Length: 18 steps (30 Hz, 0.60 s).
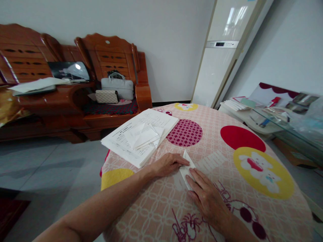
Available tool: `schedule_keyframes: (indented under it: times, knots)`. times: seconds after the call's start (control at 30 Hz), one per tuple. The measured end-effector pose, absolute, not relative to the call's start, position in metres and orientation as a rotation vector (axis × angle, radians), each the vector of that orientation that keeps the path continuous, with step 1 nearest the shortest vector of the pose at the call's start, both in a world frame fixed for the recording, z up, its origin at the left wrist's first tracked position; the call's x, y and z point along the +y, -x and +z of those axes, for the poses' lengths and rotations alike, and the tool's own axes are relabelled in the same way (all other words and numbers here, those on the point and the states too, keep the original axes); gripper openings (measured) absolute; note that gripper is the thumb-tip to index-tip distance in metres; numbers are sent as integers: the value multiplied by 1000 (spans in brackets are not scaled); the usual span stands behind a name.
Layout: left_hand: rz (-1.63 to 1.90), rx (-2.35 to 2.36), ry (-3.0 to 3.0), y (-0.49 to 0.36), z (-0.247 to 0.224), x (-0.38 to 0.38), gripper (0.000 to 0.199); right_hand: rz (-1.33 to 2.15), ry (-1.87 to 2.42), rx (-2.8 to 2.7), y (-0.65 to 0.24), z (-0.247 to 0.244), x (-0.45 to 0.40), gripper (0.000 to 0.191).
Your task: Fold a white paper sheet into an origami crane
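A narrow piece of folded white paper lies on the patterned tablecloth, its pointed tip facing away from me. My left hand is at its left edge, with the fingers closed together and the index finger pressed on the upper part. From the right, my right hand holds the lower part down against the table, its fingers over the paper and the thumb near the bottom end. Left of them, folded white paper pieces rest on a stack of printed sheets.
The round table's cloth has coloured circles and bear figures. Behind stand wooden chairs with bags on a seat, and a tall white air conditioner. On the right, a glass-topped stand carries papers and small items.
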State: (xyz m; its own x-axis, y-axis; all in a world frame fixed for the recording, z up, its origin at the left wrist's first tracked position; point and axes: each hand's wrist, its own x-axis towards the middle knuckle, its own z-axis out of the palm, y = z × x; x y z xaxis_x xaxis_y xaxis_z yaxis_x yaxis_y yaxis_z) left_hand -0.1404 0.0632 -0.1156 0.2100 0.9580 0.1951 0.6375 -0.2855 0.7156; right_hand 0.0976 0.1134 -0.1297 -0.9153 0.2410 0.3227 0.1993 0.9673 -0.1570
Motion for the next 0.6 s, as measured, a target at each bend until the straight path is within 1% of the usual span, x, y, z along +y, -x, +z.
schedule_keyframes:
  times: [0.17, 0.4, 0.6]
  knots:
    - [948, 1423, -1948, 146, -122, 67, 33, 83, 311, -2765, -97, -134, 112, 40]
    - [895, 1423, -2021, 150, -114, 75, 53, 57, 311, -2733, -95, -136, 112, 36]
    - [849, 1429, -2054, 161, -117, 96, 48, 92, 335, -2736, -95, -137, 111, 37]
